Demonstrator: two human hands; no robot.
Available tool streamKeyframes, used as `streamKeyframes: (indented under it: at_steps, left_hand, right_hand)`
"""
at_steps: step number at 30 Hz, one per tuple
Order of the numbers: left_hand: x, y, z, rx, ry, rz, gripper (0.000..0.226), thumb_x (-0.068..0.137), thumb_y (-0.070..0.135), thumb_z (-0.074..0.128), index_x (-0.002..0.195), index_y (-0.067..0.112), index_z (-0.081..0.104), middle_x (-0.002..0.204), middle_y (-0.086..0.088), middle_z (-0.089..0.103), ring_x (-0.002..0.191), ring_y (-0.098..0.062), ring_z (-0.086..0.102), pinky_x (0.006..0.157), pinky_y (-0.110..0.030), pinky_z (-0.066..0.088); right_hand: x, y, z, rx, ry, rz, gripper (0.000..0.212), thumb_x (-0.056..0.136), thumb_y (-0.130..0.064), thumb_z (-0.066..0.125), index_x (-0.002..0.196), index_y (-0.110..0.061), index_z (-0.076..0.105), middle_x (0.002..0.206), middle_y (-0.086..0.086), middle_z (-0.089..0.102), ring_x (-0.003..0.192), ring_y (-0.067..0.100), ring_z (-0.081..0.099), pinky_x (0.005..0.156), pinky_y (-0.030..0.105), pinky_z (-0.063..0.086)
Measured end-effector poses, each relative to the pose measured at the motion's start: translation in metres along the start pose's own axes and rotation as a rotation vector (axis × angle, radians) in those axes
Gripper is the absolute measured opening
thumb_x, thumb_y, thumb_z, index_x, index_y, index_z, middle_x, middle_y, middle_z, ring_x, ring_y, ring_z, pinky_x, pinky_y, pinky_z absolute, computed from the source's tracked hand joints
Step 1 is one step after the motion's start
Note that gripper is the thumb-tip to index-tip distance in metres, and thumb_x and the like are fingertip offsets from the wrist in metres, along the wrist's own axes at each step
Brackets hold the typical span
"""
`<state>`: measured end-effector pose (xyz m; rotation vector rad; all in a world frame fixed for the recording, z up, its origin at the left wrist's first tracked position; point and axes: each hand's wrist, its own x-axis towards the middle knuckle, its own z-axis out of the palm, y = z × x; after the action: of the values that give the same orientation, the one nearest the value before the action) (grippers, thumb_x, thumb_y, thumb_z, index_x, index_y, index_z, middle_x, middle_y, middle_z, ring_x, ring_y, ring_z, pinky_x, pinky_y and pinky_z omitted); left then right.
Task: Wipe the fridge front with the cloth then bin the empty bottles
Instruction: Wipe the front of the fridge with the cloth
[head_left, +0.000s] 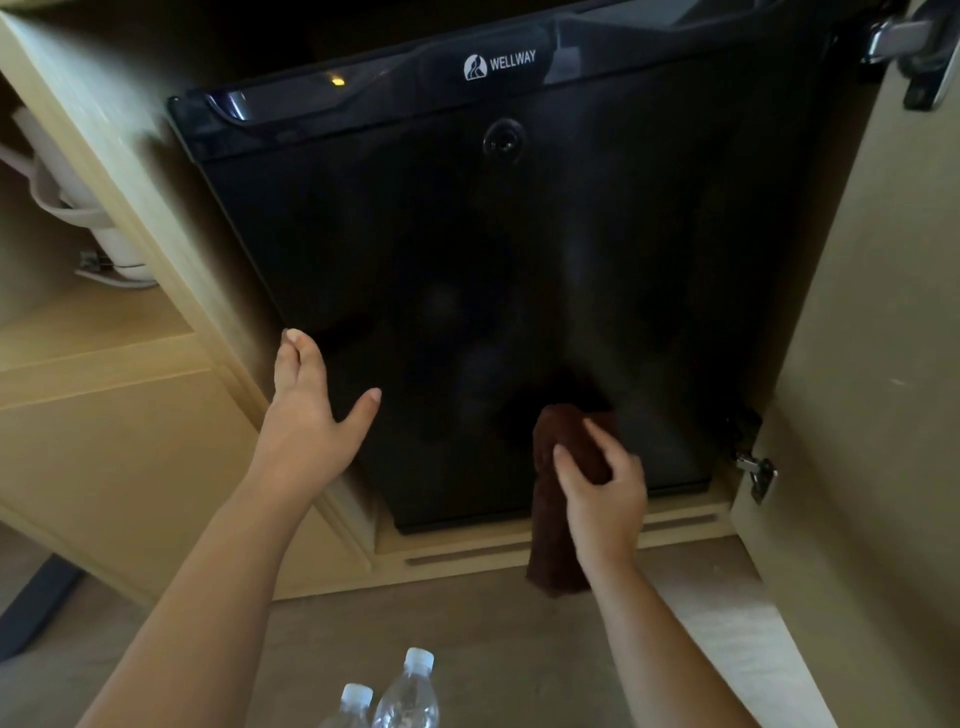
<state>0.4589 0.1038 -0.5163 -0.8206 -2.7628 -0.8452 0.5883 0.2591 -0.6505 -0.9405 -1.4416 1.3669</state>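
A black mini fridge (467, 249) with a WELLWAY logo fills a wooden cabinet bay. My right hand (602, 483) grips a dark brown cloth (553, 535) and presses its top against the lower part of the fridge door; the rest of the cloth hangs down past the door's bottom edge. My left hand (311, 410) is spread open at the door's lower left edge, fingers against the cabinet frame. Two clear plastic bottles with white caps stand on the floor at the bottom of the view, one (408, 696) right of the other (350, 706).
The open wooden cabinet door (883, 364) stands at the right, with metal hinges (756, 475). A shelf bay at the left holds a pale kettle (88, 228). A beige carpeted floor (493, 634) lies below. A dark strip (36, 608) crosses the floor at the far left.
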Motion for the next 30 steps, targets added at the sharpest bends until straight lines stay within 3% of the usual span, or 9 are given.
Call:
streamKeyframes:
  at_steps: [4, 7, 14, 19, 22, 24, 30]
  left_hand:
    - [0.001, 0.001, 0.0, -0.012, 0.003, -0.002, 0.088, 0.089, 0.036, 0.053, 0.147, 0.013, -0.009, 0.156, -0.006, -0.006, 0.141, -0.024, 0.012, 0.107, -0.035, 0.026]
    - [0.0, 0.001, 0.0, -0.007, -0.003, 0.001, 0.088, 0.089, 0.036, 0.053, 0.146, 0.013, -0.01, 0.156, -0.006, -0.007, 0.141, -0.024, 0.012, 0.107, -0.035, 0.025]
    - [-0.002, 0.001, 0.0, -0.021, -0.01, -0.007, 0.089, 0.089, 0.035, 0.054, 0.146, 0.016, -0.013, 0.156, -0.003, -0.007, 0.141, -0.024, 0.015, 0.107, -0.036, 0.026]
    - [-0.002, 0.003, 0.0, -0.037, -0.009, -0.005, 0.09, 0.089, 0.036, 0.054, 0.146, 0.015, -0.012, 0.156, -0.003, -0.007, 0.141, -0.022, 0.012, 0.107, -0.035, 0.024]
    - [-0.001, 0.003, 0.0, -0.032, -0.008, -0.008, 0.09, 0.089, 0.037, 0.054, 0.146, 0.015, -0.012, 0.156, -0.003, -0.007, 0.141, -0.022, 0.012, 0.107, -0.035, 0.025]
    - [-0.001, 0.003, 0.001, -0.031, -0.009, -0.009, 0.091, 0.088, 0.037, 0.055, 0.146, 0.014, -0.013, 0.156, -0.003, -0.008, 0.141, -0.022, 0.011, 0.107, -0.036, 0.024]
    - [-0.003, 0.002, 0.001, -0.057, -0.012, -0.007, 0.091, 0.088, 0.037, 0.055, 0.146, 0.015, -0.013, 0.156, -0.002, -0.009, 0.141, -0.022, 0.011, 0.107, -0.035, 0.024]
  right_hand:
    - [0.036, -0.027, -0.024, 0.108, 0.154, -0.084, 0.043, 0.082, -0.025, 0.067, 0.123, -0.029, 0.055, 0.112, -0.005, 0.053, 0.099, 0.003, 0.05, 0.069, -0.004, 0.034]
    - [0.039, -0.028, -0.027, 0.1, 0.167, -0.104, 0.043, 0.083, -0.025, 0.065, 0.124, -0.027, 0.054, 0.113, -0.008, 0.051, 0.1, 0.001, 0.047, 0.069, -0.003, 0.034]
    - [0.004, 0.02, -0.017, -0.027, 0.035, 0.089, 0.04, 0.083, -0.021, 0.066, 0.122, -0.024, 0.057, 0.117, 0.003, 0.052, 0.102, 0.013, 0.051, 0.072, 0.009, 0.035]
    - [0.035, -0.016, -0.036, 0.043, 0.141, -0.046, 0.044, 0.083, -0.024, 0.065, 0.124, -0.029, 0.053, 0.118, -0.003, 0.052, 0.101, 0.004, 0.046, 0.075, 0.004, 0.033]
    - [0.06, -0.041, -0.052, 0.148, 0.148, -0.102, 0.043, 0.082, -0.027, 0.066, 0.122, -0.034, 0.054, 0.121, -0.009, 0.053, 0.109, 0.005, 0.049, 0.091, 0.021, 0.04]
    - [0.062, -0.037, -0.056, 0.119, 0.117, -0.108, 0.043, 0.082, -0.026, 0.066, 0.122, -0.034, 0.054, 0.123, -0.007, 0.053, 0.112, 0.007, 0.048, 0.092, 0.025, 0.04]
    - [0.028, 0.031, -0.052, -0.088, 0.046, 0.084, 0.043, 0.083, -0.024, 0.065, 0.125, -0.026, 0.054, 0.125, 0.006, 0.054, 0.116, 0.024, 0.05, 0.09, 0.029, 0.04]
